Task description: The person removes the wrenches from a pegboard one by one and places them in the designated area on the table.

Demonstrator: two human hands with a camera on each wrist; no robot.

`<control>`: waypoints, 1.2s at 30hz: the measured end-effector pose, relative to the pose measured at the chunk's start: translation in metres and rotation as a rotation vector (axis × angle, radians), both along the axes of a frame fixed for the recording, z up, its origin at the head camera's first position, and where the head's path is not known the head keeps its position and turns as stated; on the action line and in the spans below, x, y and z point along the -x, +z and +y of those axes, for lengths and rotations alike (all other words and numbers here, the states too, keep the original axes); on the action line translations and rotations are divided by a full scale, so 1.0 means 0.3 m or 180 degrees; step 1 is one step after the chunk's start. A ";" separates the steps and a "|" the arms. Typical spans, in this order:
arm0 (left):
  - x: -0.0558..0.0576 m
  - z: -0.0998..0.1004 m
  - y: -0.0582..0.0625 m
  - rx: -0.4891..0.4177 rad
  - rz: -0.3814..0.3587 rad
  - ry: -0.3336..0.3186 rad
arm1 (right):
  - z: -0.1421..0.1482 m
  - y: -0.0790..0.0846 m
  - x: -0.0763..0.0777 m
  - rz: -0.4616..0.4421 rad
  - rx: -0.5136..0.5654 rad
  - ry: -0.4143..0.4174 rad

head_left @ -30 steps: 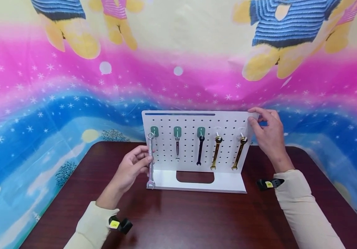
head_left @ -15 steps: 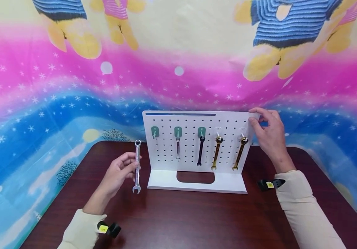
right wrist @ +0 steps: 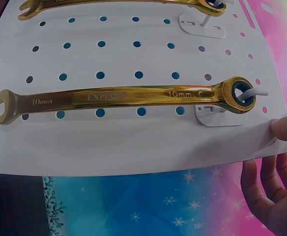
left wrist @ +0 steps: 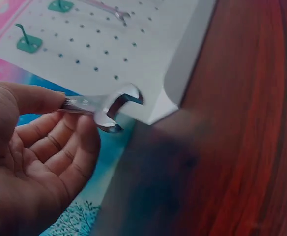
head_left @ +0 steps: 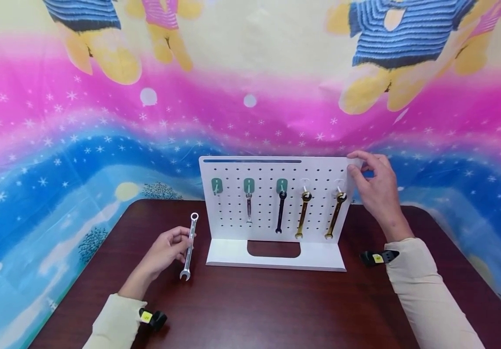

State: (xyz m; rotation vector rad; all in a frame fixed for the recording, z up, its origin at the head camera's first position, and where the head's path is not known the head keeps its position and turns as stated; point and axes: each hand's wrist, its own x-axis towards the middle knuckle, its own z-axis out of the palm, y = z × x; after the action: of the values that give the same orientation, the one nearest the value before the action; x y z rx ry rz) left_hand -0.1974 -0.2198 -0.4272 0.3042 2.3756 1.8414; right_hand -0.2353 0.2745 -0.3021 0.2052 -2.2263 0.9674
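My left hand (head_left: 166,253) pinches a silver combination wrench (head_left: 190,245) by its middle, left of the white pegboard (head_left: 233,213). The ring end points up and the forked end down; in the left wrist view the open jaw (left wrist: 119,105) sticks out past thumb and fingers. The pegboard's top right corner is gripped by my right hand (head_left: 377,186), thumb in front and fingers behind. From its hooks hang a small silver wrench (head_left: 249,208), a black wrench (head_left: 281,213) and two gold wrenches (head_left: 304,215). The leftmost green hook (head_left: 217,186) bears nothing.
The pegboard's white foot (head_left: 228,252) with its cut-out rests on a dark red-brown table (head_left: 276,305). Behind stands a patterned backdrop (head_left: 250,126) in pink and blue, close to the table's far edge.
The silver wrench has come away from the leftmost green hook. My left hand has carried it left and down, tilting it slightly. The right hand stays at the pegboard's corner.
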 end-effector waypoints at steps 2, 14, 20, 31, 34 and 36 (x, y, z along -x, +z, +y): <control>0.005 -0.003 -0.013 0.0118 -0.0084 -0.0010 | 0.000 -0.003 0.000 -0.0012 0.0000 0.0005; 0.035 0.008 -0.068 0.0360 -0.0358 -0.0182 | 0.004 -0.010 -0.001 -0.0004 -0.0028 0.0003; 0.046 0.014 -0.072 0.0515 -0.0370 -0.0195 | -0.001 -0.003 -0.002 -0.0072 -0.0022 0.0035; 0.076 0.031 -0.078 0.0861 -0.0492 -0.0093 | 0.000 0.003 0.000 -0.0120 -0.0037 0.0030; 0.086 0.037 -0.078 0.0920 -0.0514 -0.0055 | 0.003 0.006 0.000 -0.0127 -0.0047 0.0021; 0.090 0.041 -0.078 0.0956 -0.0514 -0.0035 | 0.005 0.007 0.000 -0.0127 -0.0049 0.0020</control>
State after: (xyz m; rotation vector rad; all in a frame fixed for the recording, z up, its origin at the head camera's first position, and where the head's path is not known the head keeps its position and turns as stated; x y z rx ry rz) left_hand -0.2244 -0.2077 -0.4505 0.1313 2.4808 1.4150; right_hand -0.2354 0.2760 -0.2999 0.2016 -2.2712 0.9658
